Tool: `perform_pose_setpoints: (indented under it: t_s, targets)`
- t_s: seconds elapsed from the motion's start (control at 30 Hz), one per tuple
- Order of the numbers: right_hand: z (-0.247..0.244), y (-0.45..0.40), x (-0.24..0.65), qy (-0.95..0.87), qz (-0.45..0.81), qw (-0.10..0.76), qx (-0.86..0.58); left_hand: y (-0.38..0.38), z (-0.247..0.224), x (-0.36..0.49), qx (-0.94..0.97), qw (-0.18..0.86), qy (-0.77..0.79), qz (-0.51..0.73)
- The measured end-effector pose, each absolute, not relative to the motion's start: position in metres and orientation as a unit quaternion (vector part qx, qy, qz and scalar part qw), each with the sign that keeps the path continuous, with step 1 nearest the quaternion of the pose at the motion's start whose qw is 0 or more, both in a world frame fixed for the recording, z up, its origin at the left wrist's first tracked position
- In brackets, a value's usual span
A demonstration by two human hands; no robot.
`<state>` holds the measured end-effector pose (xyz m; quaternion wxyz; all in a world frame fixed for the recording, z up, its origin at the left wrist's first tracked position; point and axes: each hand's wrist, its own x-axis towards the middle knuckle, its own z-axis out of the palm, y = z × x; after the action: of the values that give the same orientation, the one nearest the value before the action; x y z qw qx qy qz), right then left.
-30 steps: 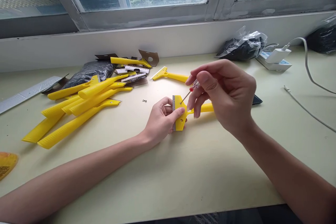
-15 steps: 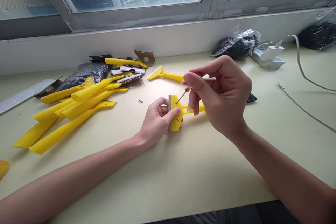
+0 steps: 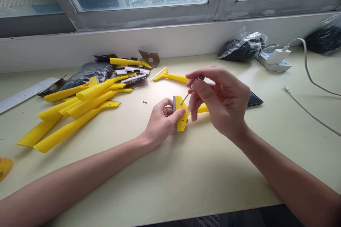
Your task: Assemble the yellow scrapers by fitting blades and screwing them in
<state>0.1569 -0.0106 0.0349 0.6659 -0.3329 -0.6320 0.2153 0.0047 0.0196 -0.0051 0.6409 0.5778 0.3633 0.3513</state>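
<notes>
My left hand (image 3: 162, 118) grips the head of a yellow scraper (image 3: 181, 122), thumb on its face and fingers behind. A grey blade runs along the head's left edge, and the handle points right, partly behind my other hand. Between the thumb and fingers of my right hand (image 3: 223, 99) is a small screwdriver (image 3: 190, 90) with a red collar. Its thin shaft slants down to the upper screw hole in the scraper head. A second hole shows lower down. Small screws (image 3: 145, 101) lie on the table, left of the scraper.
Several yellow scrapers (image 3: 87, 104) are piled at left beside a black plastic bag (image 3: 87, 72). Another scraper (image 3: 174, 77) lies behind my hands. A dark flat object (image 3: 255, 100), a power strip (image 3: 275, 63), cables and a bag of black items (image 3: 242, 46) are at right.
The right hand's fingers have shifted on the screwdriver, and the hand sits a little lower. The screwdriver tip stays at the upper hole. The whole view has moved slightly.
</notes>
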Motion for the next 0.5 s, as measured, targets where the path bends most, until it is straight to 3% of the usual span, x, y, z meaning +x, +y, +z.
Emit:
perform_pose_setpoints:
  t_s: [0.5]
  targets:
    - [0.0333,-0.0077,0.1497,-0.599,0.163,0.693,-0.367,0.0186,-0.0044,0.0049,0.571,0.649,0.366,0.346]
